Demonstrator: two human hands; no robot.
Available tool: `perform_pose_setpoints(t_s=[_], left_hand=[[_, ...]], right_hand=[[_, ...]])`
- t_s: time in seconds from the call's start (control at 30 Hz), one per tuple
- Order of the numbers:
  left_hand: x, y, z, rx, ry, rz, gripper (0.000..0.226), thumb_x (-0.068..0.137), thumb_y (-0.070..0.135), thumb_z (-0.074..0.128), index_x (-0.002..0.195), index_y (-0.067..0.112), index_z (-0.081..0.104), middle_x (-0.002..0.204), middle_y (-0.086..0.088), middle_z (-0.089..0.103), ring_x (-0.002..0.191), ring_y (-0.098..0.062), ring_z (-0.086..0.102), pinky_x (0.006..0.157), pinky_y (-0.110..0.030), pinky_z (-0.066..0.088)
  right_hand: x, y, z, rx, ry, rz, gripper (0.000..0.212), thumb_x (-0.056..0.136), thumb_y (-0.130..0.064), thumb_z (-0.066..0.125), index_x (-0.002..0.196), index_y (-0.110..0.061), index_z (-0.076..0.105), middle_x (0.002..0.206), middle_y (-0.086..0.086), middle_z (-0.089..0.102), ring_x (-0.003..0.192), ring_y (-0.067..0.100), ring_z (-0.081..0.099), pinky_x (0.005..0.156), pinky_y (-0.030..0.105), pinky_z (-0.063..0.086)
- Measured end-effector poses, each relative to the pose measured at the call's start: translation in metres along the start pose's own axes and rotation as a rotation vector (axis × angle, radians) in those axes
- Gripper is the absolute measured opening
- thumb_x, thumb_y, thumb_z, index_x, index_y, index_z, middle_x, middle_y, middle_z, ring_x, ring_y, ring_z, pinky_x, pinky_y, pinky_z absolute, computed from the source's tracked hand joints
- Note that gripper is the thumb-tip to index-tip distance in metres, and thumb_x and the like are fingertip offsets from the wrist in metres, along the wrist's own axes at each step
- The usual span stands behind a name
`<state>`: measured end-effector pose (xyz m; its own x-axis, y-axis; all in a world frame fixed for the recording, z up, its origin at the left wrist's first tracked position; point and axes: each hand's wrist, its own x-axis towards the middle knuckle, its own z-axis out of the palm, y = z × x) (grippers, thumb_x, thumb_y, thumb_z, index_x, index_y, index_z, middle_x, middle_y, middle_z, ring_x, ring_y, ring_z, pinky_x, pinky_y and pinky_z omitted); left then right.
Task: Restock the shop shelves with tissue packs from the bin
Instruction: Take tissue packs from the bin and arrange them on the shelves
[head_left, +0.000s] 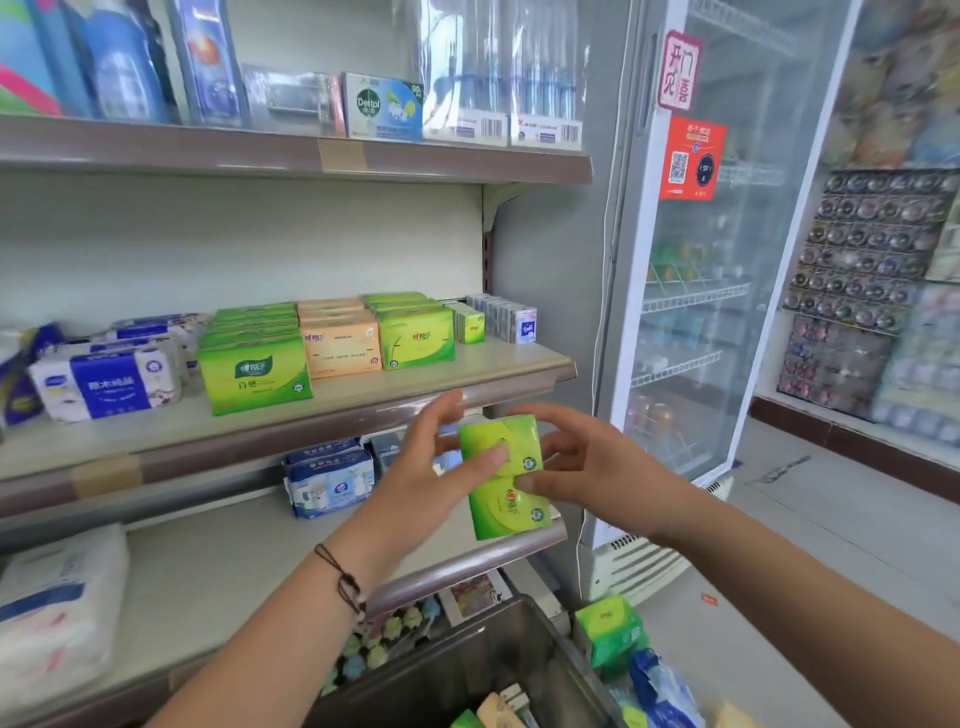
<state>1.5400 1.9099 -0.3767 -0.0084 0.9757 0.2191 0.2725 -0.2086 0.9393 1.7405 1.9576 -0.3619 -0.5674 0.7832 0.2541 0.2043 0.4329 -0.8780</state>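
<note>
A small shop aisle, seen from the head camera: a middle shelf (363, 387) lined with boxed and wrapped tissues stands beside a glass-door cooler (727, 260), with a grey bin (467, 670) at the person's feet. In front of the shelf edge, the left hand (431, 467) and right hand (587, 467) together hold two small green tissue packs (506, 475), one above the other, thumbs pressed on the fronts and fingers curled behind; the packs sit in mid-air, between the bin below and the shelf above. More packs remain in and beside the bin (one green bundle (610, 631) rests at its right rim). The step in hand appears to be carrying stock up for shelving. The next move likely calls for lifting the pair to the row of small green packs (470, 325) at the shelf's right end and setting them upright in line.
</note>
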Motion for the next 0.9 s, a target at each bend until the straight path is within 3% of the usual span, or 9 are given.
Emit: perform_pose_setpoints(t_s=[0.1, 0.17, 0.23, 0.33, 0.5, 0.6, 0.73, 0.9], left_hand=[[0.004, 0.025, -0.015, 0.220, -0.182, -0.008, 0.049, 0.087, 0.049, 0.065, 0.132, 0.041, 0.049, 0.123, 0.020, 0.061, 0.108, -0.003, 0.063, 0.089, -0.035, 0.057], [0.004, 0.031, -0.017, 0.203, -0.327, -0.086, 0.035, 0.092, 0.036, 0.065, 0.125, 0.028, 0.056, 0.113, 0.006, 0.072, 0.099, -0.012, 0.071, 0.082, -0.035, 0.061], [0.003, 0.030, -0.016, 0.087, -0.359, -0.112, 0.031, 0.093, 0.024, 0.067, 0.122, 0.019, 0.058, 0.108, -0.002, 0.075, 0.094, -0.018, 0.073, 0.079, -0.030, 0.060], [0.001, 0.022, -0.007, -0.152, -0.260, -0.092, 0.027, 0.090, 0.011, 0.067, 0.117, 0.010, 0.062, 0.103, -0.007, 0.076, 0.092, -0.021, 0.074, 0.079, -0.025, 0.059], [0.000, 0.009, 0.012, -0.438, -0.057, -0.039, 0.029, 0.086, 0.008, 0.067, 0.114, 0.002, 0.064, 0.105, -0.013, 0.075, 0.094, -0.027, 0.074, 0.079, -0.026, 0.059], [0.007, 0.008, 0.017, -0.555, 0.039, 0.017, 0.029, 0.084, 0.009, 0.066, 0.113, 0.005, 0.065, 0.105, -0.011, 0.076, 0.096, -0.024, 0.073, 0.080, -0.026, 0.059], [0.021, 0.007, 0.014, -0.541, 0.022, 0.048, 0.034, 0.085, 0.014, 0.064, 0.119, 0.009, 0.064, 0.112, -0.008, 0.074, 0.104, -0.025, 0.071, 0.085, -0.030, 0.058], [0.050, -0.002, 0.008, -0.392, 0.056, -0.006, 0.028, 0.100, 0.023, 0.054, 0.128, 0.022, 0.058, 0.122, 0.002, 0.070, 0.113, -0.019, 0.067, 0.093, -0.041, 0.056]], right_hand=[[0.006, -0.018, -0.016, -0.253, -0.109, -0.036, 0.063, 0.084, -0.014, 0.078, 0.134, -0.042, 0.054, 0.087, 0.005, 0.060, 0.073, 0.010, 0.062, 0.075, 0.026, 0.054], [0.012, -0.029, -0.022, -0.358, -0.136, -0.057, 0.066, 0.084, -0.014, 0.079, 0.138, -0.040, 0.052, 0.087, -0.003, 0.062, 0.074, 0.012, 0.062, 0.078, 0.032, 0.056], [0.015, -0.035, -0.025, -0.358, -0.117, -0.079, 0.069, 0.083, -0.012, 0.079, 0.140, -0.038, 0.050, 0.094, -0.001, 0.069, 0.084, 0.017, 0.068, 0.084, 0.037, 0.058], [0.014, -0.035, -0.025, -0.233, -0.006, -0.135, 0.069, 0.080, -0.010, 0.082, 0.137, -0.037, 0.053, 0.101, 0.003, 0.070, 0.093, 0.022, 0.068, 0.091, 0.038, 0.056], [0.015, -0.024, -0.008, 0.143, 0.238, -0.158, 0.057, 0.079, -0.009, 0.081, 0.127, -0.029, 0.059, 0.109, 0.005, 0.070, 0.089, 0.011, 0.068, 0.080, 0.029, 0.057], [0.018, -0.017, 0.002, 0.263, 0.307, -0.109, 0.041, 0.084, -0.011, 0.076, 0.122, -0.020, 0.063, 0.111, 0.005, 0.072, 0.092, 0.013, 0.071, 0.083, 0.030, 0.058], [0.024, -0.003, 0.004, 0.264, 0.296, -0.061, 0.026, 0.086, -0.008, 0.074, 0.111, -0.012, 0.069, 0.104, 0.003, 0.076, 0.100, 0.025, 0.070, 0.089, 0.039, 0.058], [0.052, 0.006, -0.008, 0.339, 0.325, -0.028, 0.025, 0.085, 0.001, 0.073, 0.108, -0.008, 0.069, 0.087, 0.001, 0.077, 0.079, 0.010, 0.073, 0.070, 0.018, 0.055]])
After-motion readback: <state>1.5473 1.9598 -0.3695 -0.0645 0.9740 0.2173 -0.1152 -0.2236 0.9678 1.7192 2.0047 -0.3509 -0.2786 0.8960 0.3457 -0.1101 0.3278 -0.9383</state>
